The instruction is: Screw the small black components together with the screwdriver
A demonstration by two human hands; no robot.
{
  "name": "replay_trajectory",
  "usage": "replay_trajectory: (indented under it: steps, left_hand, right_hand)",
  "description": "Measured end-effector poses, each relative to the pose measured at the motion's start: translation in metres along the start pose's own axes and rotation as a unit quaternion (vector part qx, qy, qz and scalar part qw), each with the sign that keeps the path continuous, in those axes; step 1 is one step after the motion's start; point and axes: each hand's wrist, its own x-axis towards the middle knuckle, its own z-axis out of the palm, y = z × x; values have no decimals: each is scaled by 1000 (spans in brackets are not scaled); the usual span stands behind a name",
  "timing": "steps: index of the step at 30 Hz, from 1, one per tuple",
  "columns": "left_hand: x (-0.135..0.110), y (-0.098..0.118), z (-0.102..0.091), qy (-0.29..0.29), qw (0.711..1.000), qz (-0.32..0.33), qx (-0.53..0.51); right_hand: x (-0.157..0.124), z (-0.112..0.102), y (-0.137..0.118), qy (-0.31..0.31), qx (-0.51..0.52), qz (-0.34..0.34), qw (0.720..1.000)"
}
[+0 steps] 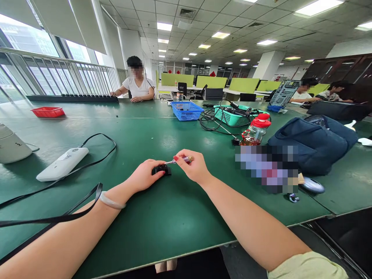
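On the green tabletop lies a small black part [165, 169], its kind too small to make out. My left hand [145, 173] is closed around its left side, thumb in front and fingers behind, hiding some of it. My right hand [194, 166] grips a screwdriver [186, 159] by its clear handle with a yellowish end. The thin metal shaft points left, and its tip is at the upper edge of the black part, close to my left fingers. Whether the tip touches a screw cannot be seen.
A white power bank [63, 164] with a black cord lies left. Farther back are a red tray [48, 112], a blue basket [186, 111] and a green basket [232, 118] of cables. A bottle [255, 131] and dark blue bag [310, 143] stand right. A person [138, 85] sits opposite.
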Motion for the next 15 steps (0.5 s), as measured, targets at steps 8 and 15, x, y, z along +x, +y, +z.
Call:
replay_trajectory:
  steps: [8, 15]
  left_hand:
    - [-3, 0, -1, 7, 1000, -3, -11]
    - [-3, 0, -2, 9, 1000, -4, -6]
  right_hand:
    - [1, 0, 0, -36, -9, -11, 999]
    - [2, -2, -2, -37, 4, -7, 999]
